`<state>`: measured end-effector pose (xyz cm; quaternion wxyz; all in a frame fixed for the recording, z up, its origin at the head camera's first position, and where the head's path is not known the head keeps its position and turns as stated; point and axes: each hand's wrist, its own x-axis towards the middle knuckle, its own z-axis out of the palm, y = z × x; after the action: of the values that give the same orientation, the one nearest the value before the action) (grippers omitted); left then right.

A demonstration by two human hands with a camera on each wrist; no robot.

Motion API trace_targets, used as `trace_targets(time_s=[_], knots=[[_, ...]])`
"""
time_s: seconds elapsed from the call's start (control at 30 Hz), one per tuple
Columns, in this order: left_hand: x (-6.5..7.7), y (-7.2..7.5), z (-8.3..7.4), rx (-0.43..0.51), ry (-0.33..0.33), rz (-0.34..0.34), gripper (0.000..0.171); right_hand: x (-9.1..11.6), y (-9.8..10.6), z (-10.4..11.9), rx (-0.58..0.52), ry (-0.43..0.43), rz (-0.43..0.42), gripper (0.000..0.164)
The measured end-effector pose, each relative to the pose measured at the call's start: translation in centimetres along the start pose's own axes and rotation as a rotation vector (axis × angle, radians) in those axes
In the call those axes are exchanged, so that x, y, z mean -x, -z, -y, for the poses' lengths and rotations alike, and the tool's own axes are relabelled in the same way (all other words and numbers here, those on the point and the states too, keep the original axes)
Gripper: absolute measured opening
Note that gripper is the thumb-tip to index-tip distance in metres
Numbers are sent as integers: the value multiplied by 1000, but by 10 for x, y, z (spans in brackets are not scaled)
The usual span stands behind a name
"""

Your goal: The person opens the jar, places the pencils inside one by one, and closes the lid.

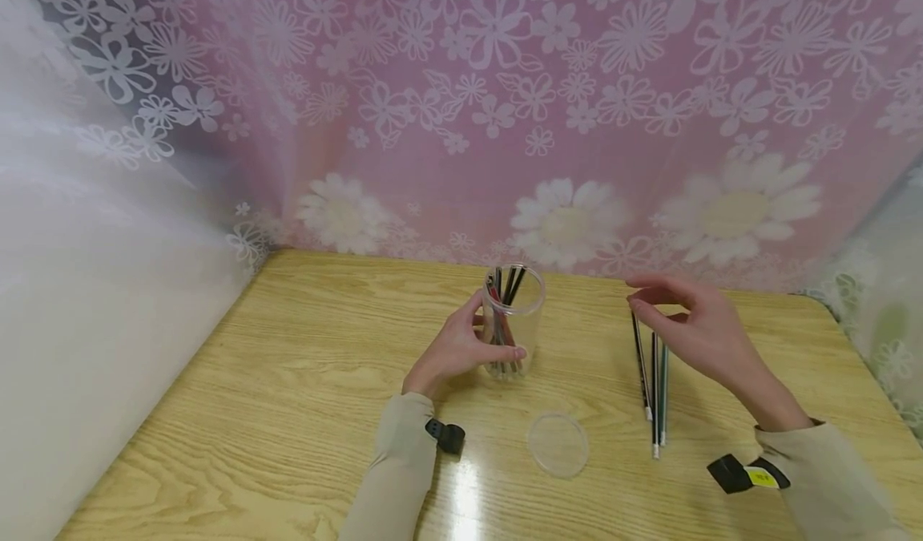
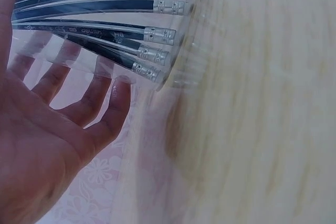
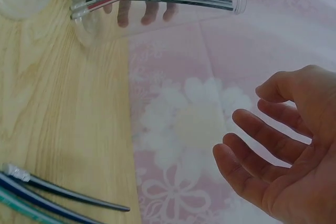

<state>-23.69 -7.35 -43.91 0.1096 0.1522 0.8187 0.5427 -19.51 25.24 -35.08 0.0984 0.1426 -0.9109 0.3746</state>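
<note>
Head view, left to right: your left hand (image 1: pixel 454 347) curls round a clear jar (image 1: pixel 532 329) standing upright on the wooden table (image 1: pixel 288 413), dark and red pencils (image 1: pixel 517 283) inside. A round clear disc (image 1: pixel 558 445) lies nearer you. Three loose pencils (image 1: pixel 654 389) lie farther right; above their far ends, your right hand (image 1: pixel 703 329), fingers loosely curved and parted, holds nothing.

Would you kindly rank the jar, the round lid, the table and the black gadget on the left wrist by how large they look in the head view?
1. Table
2. Jar, clearly taller than the lid
3. Round lid
4. Black gadget
</note>
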Motion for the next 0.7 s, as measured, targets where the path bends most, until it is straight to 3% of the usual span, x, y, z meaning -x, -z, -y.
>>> trace_targets(time_s=[0.13, 0.37, 0.53, 0.7], knots=[[0, 0, -1, -1, -1, -1, 76, 4, 1, -11, 19, -11, -16, 29], [1, 0, -2, -6, 9, -3, 84, 13, 3, -34, 76, -61, -24, 32], [3, 0, -3, -8, 47, 0, 104, 18, 3, -48, 92, -79, -39, 33], [4, -1, -3, -8, 53, -3, 107, 23, 1, -62, 76, -106, -36, 37]])
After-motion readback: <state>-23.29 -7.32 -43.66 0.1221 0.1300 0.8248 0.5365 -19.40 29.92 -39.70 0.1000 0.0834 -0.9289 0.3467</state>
